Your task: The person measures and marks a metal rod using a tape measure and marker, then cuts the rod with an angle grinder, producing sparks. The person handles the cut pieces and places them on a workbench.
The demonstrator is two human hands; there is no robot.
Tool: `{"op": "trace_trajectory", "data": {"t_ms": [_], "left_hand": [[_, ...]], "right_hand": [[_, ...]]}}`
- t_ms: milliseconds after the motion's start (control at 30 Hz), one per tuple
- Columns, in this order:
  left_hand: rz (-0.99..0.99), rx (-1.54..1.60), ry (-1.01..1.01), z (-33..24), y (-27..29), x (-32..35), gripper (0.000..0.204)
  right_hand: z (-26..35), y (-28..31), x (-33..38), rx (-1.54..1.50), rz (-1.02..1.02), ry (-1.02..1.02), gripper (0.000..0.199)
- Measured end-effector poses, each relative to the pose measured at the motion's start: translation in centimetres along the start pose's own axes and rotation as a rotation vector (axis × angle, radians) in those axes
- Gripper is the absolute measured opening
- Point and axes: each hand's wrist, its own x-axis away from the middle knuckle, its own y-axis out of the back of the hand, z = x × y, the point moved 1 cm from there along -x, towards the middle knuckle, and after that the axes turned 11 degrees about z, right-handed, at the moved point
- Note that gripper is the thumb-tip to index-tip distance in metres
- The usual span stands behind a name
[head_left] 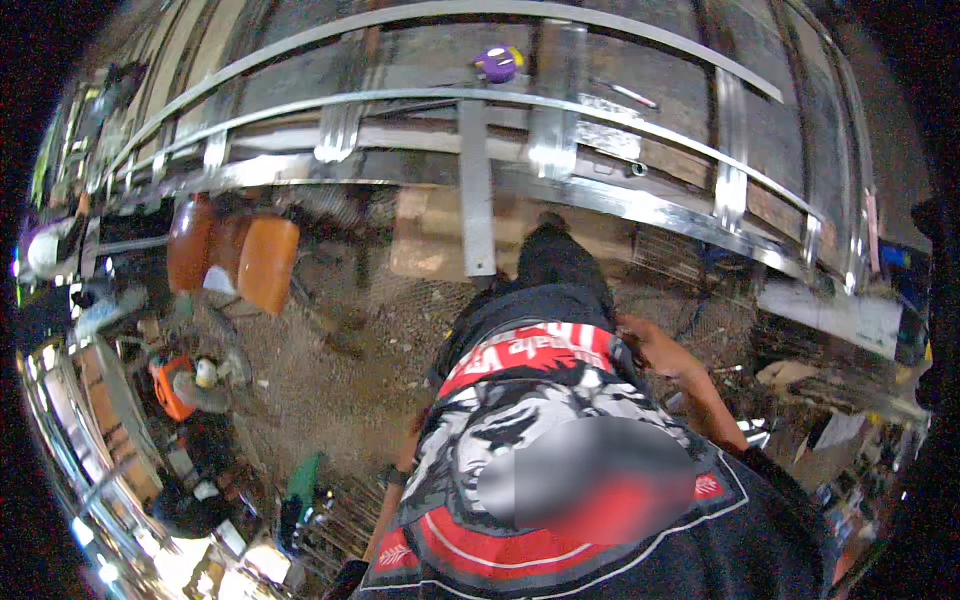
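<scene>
Ahead, a ladder-like metal frame runs left to right, shiny, beyond the visible right hand. Flat grey bar lies crosswise on it, long axis toward the body, ahead-left of that hand. Fingers partly hidden beside dark trousers; cannot tell their closure or hold. Behind shirt, left hand unseen. Rounded purple tape measure between rails.

Orange chair; rough brown floor
</scene>
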Motion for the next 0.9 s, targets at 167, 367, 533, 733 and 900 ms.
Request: {"op": "trace_trajectory", "data": {"t_ms": [167,367,533,733,900], "left_hand": [[0.015,0.702,0.049,0.3,-6.2,3.0,0.034],[-0.012,0.871,0.071,-4.8,-8.1,1.5,0.032],[-0.222,1.106,0.083,-4.7,-16.8,1.8,0.043],[-0.071,1.298,-0.028,-7.3,-22.2,3.5,0.041],[0.070,1.435,-0.079,-5.6,-30.1,1.5,0.034]], "right_hand": [[-1.7,1.8,-1.2,0.267,-0.037,-0.068,0.041],[16.3,0.9,-8.6,0.423,0.282,0.313,0.026],[19.2,-1.4,-12.8,0.801,0.779,0.472,0.026],[20.2,-4.3,-15.2,0.934,1.161,0.362,0.029],[19.7,-5.2,-15.6,1.084,1.212,0.292,0.033]]}}
